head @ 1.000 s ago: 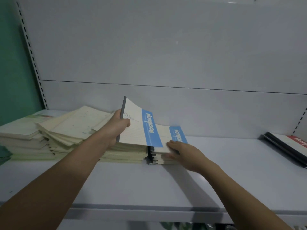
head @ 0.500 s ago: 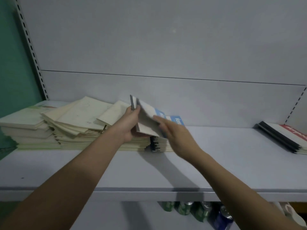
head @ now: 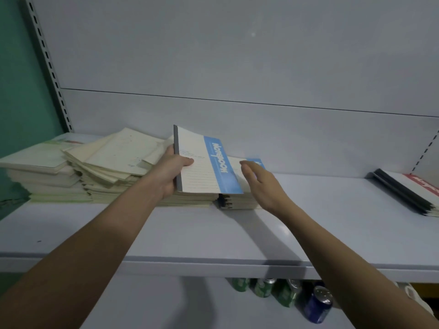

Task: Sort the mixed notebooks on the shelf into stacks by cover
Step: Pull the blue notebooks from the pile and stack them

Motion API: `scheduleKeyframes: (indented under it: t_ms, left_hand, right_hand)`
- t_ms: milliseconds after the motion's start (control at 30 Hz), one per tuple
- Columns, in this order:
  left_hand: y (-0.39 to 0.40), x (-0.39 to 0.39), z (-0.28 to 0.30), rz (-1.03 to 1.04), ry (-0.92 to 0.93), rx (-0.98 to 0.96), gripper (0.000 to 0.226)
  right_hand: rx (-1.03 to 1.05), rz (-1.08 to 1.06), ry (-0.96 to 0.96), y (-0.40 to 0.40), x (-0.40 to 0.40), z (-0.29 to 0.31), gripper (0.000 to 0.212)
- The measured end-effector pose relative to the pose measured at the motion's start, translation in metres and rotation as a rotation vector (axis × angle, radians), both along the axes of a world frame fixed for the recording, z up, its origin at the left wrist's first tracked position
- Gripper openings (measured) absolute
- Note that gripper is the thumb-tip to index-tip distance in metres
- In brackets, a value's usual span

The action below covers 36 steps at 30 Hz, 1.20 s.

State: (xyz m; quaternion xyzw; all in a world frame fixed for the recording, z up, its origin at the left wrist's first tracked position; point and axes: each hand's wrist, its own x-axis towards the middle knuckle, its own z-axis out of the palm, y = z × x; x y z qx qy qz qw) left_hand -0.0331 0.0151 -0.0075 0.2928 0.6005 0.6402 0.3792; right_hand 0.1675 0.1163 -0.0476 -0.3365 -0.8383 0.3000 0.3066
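Over the shelf (head: 332, 210), left hand (head: 169, 173) grips a blue-banded notebook (head: 204, 167); right hand (head: 263, 184) hovers, fingers loosely spread.

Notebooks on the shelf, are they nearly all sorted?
Not yet. Done: a small blue-banded stack sits mid-shelf, and a red-covered pile lies far right. In hand: the left hand holds a blue-banded notebook tilted up; the right hand hovers open beside it. Left: the messy cream pile still looks mixed.

Held notebook (head: 204, 167): white, ruled lines, blue band, grey spine
Left piles (head: 109, 167): cream — plain
Right stack (head: 413, 191): black spines, red-and-white cover
Shelf (head: 308, 224): pale grey
Cans (head: 263, 287): green — one blue
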Motion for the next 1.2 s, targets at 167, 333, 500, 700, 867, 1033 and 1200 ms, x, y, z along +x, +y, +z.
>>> scheduleKeyframes:
  t_ms: [167,333,500,700,867,1033,1200]
  left_hand:
    - [-0.008,-0.008,0.001,0.028,0.048,0.004,0.046]
    - [-0.015,-0.01,-0.002,0.012,0.091,0.0,0.05]
    - [-0.022,-0.007,-0.004,0.001,0.11,0.01,0.051]
    - [-0.025,0.016,-0.01,-0.042,0.089,0.042,0.036]
    - [-0.017,0.041,-0.014,-0.099,-0.119,0.054,0.044]
    - [-0.016,0.059,-0.029,-0.166,-0.058,0.109,0.054]
    - [-0.009,0.088,-0.03,-0.192,-0.037,0.14,0.047]
  right_hand:
    - [0.188,0.057,-0.544,0.021,-0.001,-0.024,0.067]
    - [0.47,0.006,-0.678,0.024,-0.002,-0.028,0.032]
    - [0.157,-0.081,-0.273,0.014,0.013,-0.005,0.034]
    - [0.163,-0.174,0.261,-0.043,0.008,0.024,0.031]
    - [0.368,0.17,-0.123,-0.086,0.007,0.007,0.041]
    - [0.168,0.013,0.036,-0.091,0.035,-0.004,0.046]
    - [-0.434,-0.249,0.34,-0.067,0.072,-0.003,0.057]
